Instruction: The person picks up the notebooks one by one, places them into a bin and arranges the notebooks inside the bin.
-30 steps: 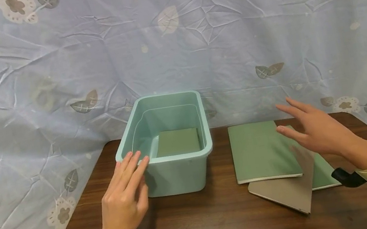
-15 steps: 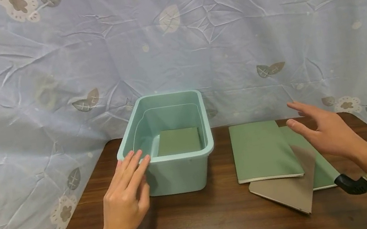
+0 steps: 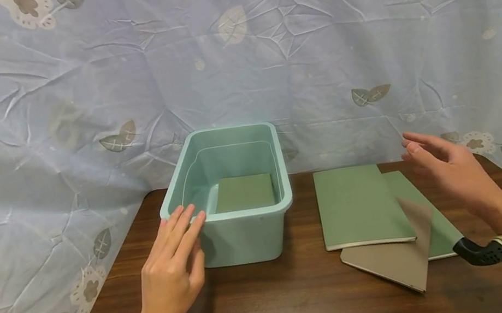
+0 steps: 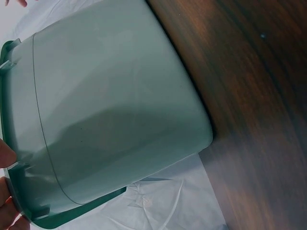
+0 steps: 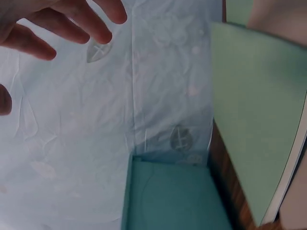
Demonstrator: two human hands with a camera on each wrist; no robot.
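Note:
My left hand [image 3: 171,275] rests its nearly straight fingers on the front left corner of a pale teal plastic bin [image 3: 244,238]. The left wrist view has the thumb [image 4: 5,154] beside the rim, close to the bin's outer wall. Inside the bin lies a green notebook [image 3: 244,192]. My right hand [image 3: 459,177] hovers in the air beyond the notebooks' right side, holding nothing, its fingers loosely bent. A green notebook [image 3: 356,205] lies uppermost in the pile, partly covering a grey-brown notebook [image 3: 393,263] and another green notebook [image 3: 439,236].
The dark wooden table [image 3: 276,307] carries the bin at centre left and the notebooks at right. A pale, leaf-patterned cloth [image 3: 285,62] hangs right behind the table and at both sides. Black wrist bands [image 3: 481,252] sit at the sleeves.
My right hand has drawn to the right, away from above the notebooks, and its fingers have come closer together. The left hand, bin and notebooks stay as they were.

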